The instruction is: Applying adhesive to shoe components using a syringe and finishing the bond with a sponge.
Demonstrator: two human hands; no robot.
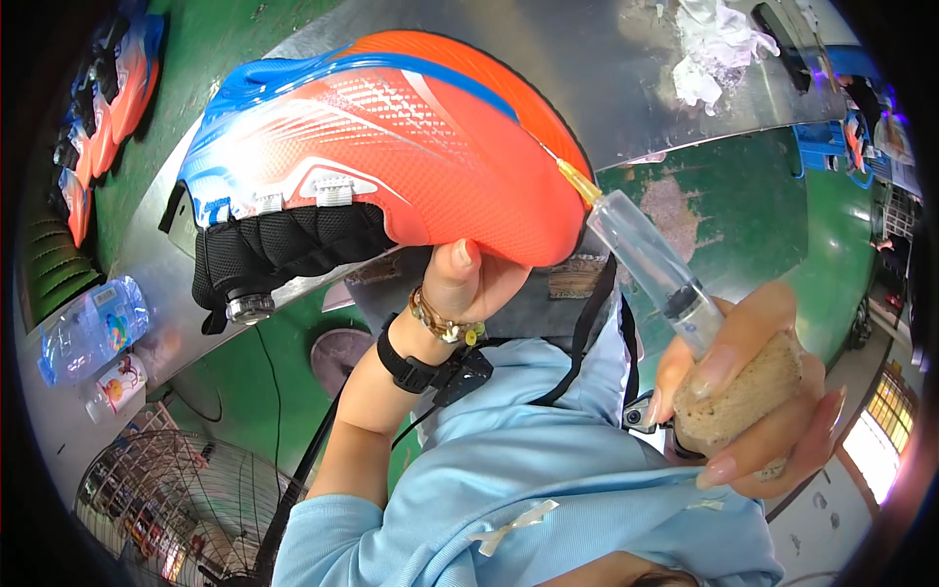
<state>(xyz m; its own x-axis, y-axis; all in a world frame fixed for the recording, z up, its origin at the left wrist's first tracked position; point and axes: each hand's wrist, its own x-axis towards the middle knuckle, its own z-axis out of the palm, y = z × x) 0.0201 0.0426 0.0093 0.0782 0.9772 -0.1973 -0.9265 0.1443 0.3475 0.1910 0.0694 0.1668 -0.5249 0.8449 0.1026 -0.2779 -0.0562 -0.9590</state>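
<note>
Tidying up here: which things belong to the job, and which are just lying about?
In use:
- orange shoe, in the left hand
- syringe and beige block, in the right hand

Lying about:
- clear plastic bottle
- small labelled bottle
- crumpled white material

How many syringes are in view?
1: the clear syringe, in the right hand, its yellow-based needle angled toward the orange-and-blue shoe in the left hand. Others could be hidden behind the shoe.
</note>
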